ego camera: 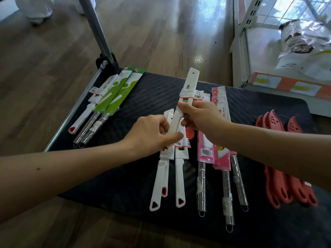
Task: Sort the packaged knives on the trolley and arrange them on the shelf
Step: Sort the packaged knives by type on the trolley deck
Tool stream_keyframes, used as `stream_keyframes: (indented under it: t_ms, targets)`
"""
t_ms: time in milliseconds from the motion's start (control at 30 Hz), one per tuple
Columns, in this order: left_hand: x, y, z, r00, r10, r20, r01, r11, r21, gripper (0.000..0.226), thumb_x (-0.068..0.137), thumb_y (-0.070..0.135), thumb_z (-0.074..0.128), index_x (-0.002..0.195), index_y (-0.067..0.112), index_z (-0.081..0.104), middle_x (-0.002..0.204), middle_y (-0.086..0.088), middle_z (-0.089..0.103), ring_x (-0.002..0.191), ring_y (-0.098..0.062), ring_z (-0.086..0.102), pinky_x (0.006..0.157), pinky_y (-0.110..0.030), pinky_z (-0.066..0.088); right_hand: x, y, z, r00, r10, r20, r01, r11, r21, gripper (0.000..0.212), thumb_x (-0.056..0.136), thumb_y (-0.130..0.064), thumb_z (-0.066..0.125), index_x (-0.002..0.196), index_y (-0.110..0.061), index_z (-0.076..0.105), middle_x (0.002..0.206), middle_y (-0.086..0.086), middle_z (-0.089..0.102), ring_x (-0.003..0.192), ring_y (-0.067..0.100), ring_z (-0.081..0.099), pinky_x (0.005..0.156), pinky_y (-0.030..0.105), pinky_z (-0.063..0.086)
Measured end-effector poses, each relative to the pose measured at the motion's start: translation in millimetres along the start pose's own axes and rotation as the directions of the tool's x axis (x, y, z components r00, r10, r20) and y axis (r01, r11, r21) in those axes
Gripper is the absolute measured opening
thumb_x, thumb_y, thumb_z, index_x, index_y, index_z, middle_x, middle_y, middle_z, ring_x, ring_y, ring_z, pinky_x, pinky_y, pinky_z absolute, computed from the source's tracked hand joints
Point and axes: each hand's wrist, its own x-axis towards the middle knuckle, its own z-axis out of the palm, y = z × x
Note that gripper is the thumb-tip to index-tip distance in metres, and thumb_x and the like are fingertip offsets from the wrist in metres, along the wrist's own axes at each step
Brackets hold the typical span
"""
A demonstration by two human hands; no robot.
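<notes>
Above black ribbed trolley deck [250, 111], gripping one white sheathed knife [192, 81] by its handle in right hand [202, 119] fingers curled round it, left hand [150, 136] pinching the handle's end, seemingly matching it to white knives [179, 185] lying below, keeping kinds apart from pink packs [222, 158], green packs [121, 90] and red knives [279, 185].

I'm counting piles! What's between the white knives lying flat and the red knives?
Head view: the pink-packaged knives with steel handles lie between the white knives and the red knives.
</notes>
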Motion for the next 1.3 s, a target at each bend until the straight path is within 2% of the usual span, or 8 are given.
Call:
stream_keyframes:
  t_ms: [200, 400, 700, 833, 1000, 1067, 1200, 1300]
  targets:
    - [0, -12, -5, 0.999, -0.024, 0.038, 0.023, 0.999, 0.031, 0.037, 0.066, 0.057, 0.068, 0.078, 0.023, 0.058, 0.063, 0.009, 0.057, 0.055, -0.001, 0.050, 0.057, -0.020, 0.040, 0, 8, 2, 0.998, 0.069, -0.012, -0.069, 0.997, -0.040, 0.018, 0.089, -0.026, 0.059, 0.089, -0.010, 0.066, 0.072, 0.007, 0.065, 0.065, 0.020, 0.057, 0.073, 0.037, 0.050]
    - [5, -29, -18, 0.999, -0.039, -0.027, 0.041, 0.998, 0.053, 0.036, 0.069, 0.055, 0.068, 0.082, 0.024, 0.057, 0.064, 0.009, 0.057, 0.056, -0.002, 0.050, 0.058, -0.022, 0.041, -7, 14, 9, 0.989, 0.148, 0.030, -0.147, 0.989, -0.037, 0.015, 0.088, -0.019, 0.060, 0.093, -0.006, 0.065, 0.075, 0.010, 0.066, 0.054, 0.011, 0.060, 0.049, 0.017, 0.051]
    - [-5, -44, -16, 0.998, -0.053, 0.032, 0.050, 0.996, 0.079, 0.035, 0.071, 0.057, 0.066, 0.081, 0.024, 0.058, 0.065, 0.007, 0.059, 0.057, -0.005, 0.052, 0.060, -0.028, 0.047, -26, 30, 19, 0.963, 0.245, 0.110, -0.231, 0.965, -0.128, 0.011, 0.087, -0.019, 0.061, 0.084, -0.009, 0.064, 0.063, 0.006, 0.064, 0.046, 0.009, 0.061, 0.047, 0.017, 0.052]
    - [-8, -45, -13, 0.997, -0.055, 0.052, 0.050, 0.994, 0.100, 0.035, 0.070, 0.058, 0.065, 0.080, 0.025, 0.058, 0.064, 0.008, 0.059, 0.057, -0.005, 0.054, 0.063, -0.031, 0.050, -25, 29, 15, 0.965, 0.249, 0.078, -0.181, 0.855, -0.485, 0.036, 0.086, -0.038, 0.060, 0.071, -0.005, 0.064, 0.053, 0.004, 0.064, 0.037, 0.009, 0.058, 0.039, 0.018, 0.046]
    - [-8, -46, -13, 0.997, -0.070, 0.039, 0.065, 0.991, 0.118, 0.035, 0.070, 0.058, 0.065, 0.078, 0.025, 0.059, 0.063, 0.008, 0.058, 0.058, -0.006, 0.054, 0.065, -0.032, 0.050, -24, 22, 11, 0.984, 0.157, 0.085, -0.043, 0.673, -0.738, 0.052, 0.083, -0.052, 0.056, 0.052, -0.011, 0.059, 0.035, -0.004, 0.054, 0.026, 0.003, 0.046, 0.035, 0.013, 0.037]
    - [-7, -46, -14, 0.996, -0.079, 0.038, 0.074, 0.989, 0.131, 0.034, 0.071, 0.058, 0.064, 0.078, 0.026, 0.058, 0.064, 0.008, 0.058, 0.061, -0.007, 0.056, 0.066, -0.033, 0.050, -22, 20, 11, 0.992, 0.080, 0.095, 0.021, 0.647, -0.763, 0.049, 0.083, -0.051, 0.058, 0.052, -0.013, 0.061, 0.040, -0.003, 0.057, 0.028, 0.003, 0.047, 0.039, 0.014, 0.039]
    - [-5, -48, -17, 0.995, -0.085, 0.042, 0.078, 0.986, 0.151, 0.027, 0.075, 0.053, 0.062, 0.080, 0.027, 0.057, 0.067, 0.008, 0.059, 0.065, -0.010, 0.058, 0.069, -0.036, 0.052, -22, 14, 18, 0.990, -0.002, 0.143, 0.105, 0.690, -0.716, 0.040, 0.085, -0.045, 0.058, 0.052, -0.022, 0.060, 0.047, -0.005, 0.060, 0.031, 0.001, 0.050, 0.040, 0.011, 0.043]
    - [-3, -52, -23, 0.997, -0.070, 0.021, 0.065, 0.981, 0.182, 0.023, 0.078, 0.048, 0.062, 0.082, 0.026, 0.056, 0.069, 0.009, 0.057, 0.068, -0.012, 0.057, 0.070, -0.036, 0.051, -20, 10, 26, 0.986, -0.027, 0.164, 0.134, 0.708, -0.693, 0.039, 0.086, -0.046, 0.056, 0.062, -0.017, 0.066, 0.050, -0.006, 0.062, 0.035, 0.000, 0.053, 0.038, 0.006, 0.039]
